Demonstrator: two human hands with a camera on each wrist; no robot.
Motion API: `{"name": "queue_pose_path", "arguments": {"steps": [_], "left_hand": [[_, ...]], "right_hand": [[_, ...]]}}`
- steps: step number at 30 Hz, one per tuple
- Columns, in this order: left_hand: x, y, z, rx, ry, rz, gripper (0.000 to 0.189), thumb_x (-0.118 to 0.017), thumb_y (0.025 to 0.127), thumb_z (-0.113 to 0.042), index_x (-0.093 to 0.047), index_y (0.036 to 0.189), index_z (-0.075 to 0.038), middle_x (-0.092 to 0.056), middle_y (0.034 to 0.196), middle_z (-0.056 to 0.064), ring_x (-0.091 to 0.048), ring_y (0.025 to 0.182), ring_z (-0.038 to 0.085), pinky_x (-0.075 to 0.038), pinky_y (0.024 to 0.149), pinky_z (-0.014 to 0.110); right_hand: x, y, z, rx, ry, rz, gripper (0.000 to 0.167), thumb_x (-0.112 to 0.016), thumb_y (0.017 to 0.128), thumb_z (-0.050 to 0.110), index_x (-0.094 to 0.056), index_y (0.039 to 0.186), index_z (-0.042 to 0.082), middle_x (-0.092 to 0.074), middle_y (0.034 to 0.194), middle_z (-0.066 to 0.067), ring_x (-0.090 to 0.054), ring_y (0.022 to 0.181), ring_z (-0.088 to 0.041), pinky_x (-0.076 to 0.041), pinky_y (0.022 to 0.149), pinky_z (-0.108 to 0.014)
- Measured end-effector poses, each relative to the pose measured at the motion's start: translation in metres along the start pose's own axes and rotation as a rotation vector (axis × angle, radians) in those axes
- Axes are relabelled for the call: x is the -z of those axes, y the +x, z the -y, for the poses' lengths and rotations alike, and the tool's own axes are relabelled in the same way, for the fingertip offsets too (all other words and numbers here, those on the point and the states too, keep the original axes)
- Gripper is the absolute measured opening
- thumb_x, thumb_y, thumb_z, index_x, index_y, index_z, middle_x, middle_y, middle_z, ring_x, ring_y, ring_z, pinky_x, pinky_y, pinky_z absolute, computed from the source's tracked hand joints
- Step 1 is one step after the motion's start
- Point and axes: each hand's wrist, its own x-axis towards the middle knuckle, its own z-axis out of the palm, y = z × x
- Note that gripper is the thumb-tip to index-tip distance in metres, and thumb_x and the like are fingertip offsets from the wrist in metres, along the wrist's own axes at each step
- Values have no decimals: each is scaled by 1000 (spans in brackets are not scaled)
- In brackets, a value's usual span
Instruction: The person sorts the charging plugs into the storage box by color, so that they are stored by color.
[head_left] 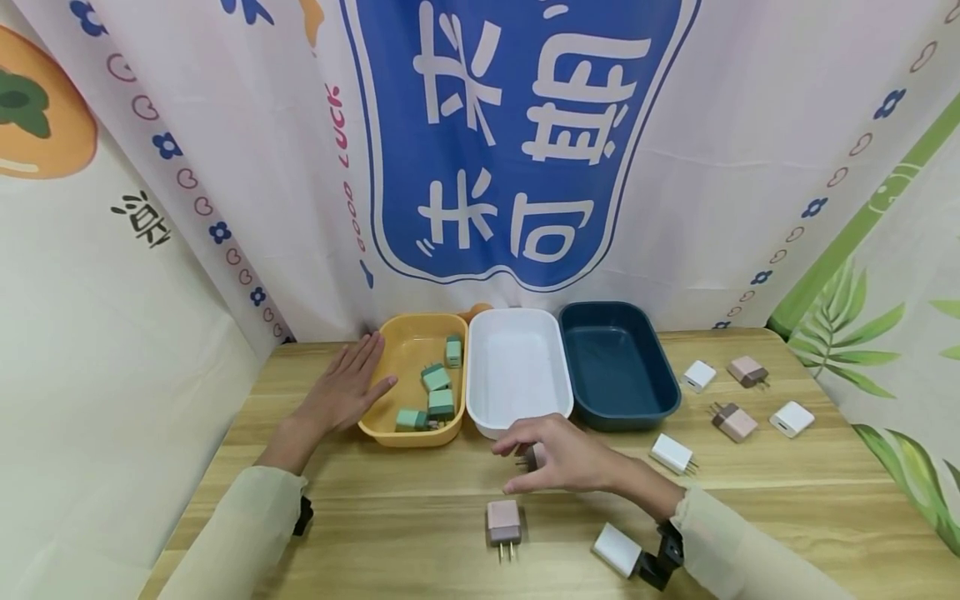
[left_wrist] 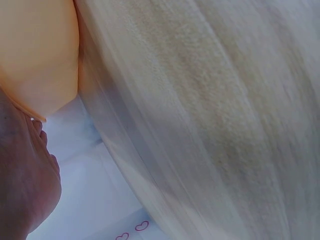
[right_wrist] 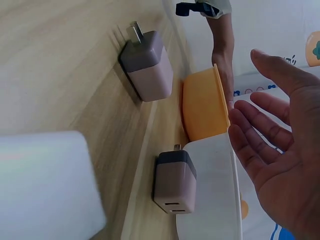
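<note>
In the head view, over the wood-grain counter [head_left: 405,533], your left grip [head_left: 347,392] rests, fingers extended, on the rim of the yellow plastic tray [head_left: 412,440] holding small green block chargers [head_left: 441,404]. Your right grip [head_left: 562,457] hovers loosely curved, holding nothing, over a pink-and-brown block charger [head_left: 536,457].

In the left wrist view, your left grip shows partly, beside the yellow plastic tray.

In the right wrist view, your right grip is apart from that charger, which sits beside the white plastic tray [right_wrist: 207,185].

Yellow tray [head_left: 407,354], white tray [head_left: 517,367], navy tray [head_left: 617,367], green adapters [head_left: 440,403], pink-brown adapters [head_left: 503,520]
</note>
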Motion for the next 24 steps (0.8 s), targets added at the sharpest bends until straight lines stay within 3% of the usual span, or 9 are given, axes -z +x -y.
{"name": "queue_pose_path", "arguments": {"steps": [5,12,24], "left_hand": [[0,0,0,0,3,1,85,-26,112,-60,-2,169,-2,-1,178,17,-5,164,39,-3,132,58],[0,1,1,0,5,0,85,-26,113,-60,-2,169,-1,-1,178,17,-5,164,40,-3,132,58],[1,1,0,1,8,6,85,-26,113,-60,-1,169,-1,-1,178,17,-5,164,39,-4,132,58]], "right_hand": [[-4,-6,-2,34,-33,22,41,-89,88,28,-77,123,10,-78,116,-7,-75,102,-23,-62,89,-33],[-13,-13,-8,72,-80,32,42,-90,87,28,-77,120,5,-78,113,-8,-74,93,-20,-63,81,-31],[-30,-21,-18,94,-119,40,44,-92,85,29,-78,119,5,-78,115,-3,-69,105,-8,-59,89,-27]]}}
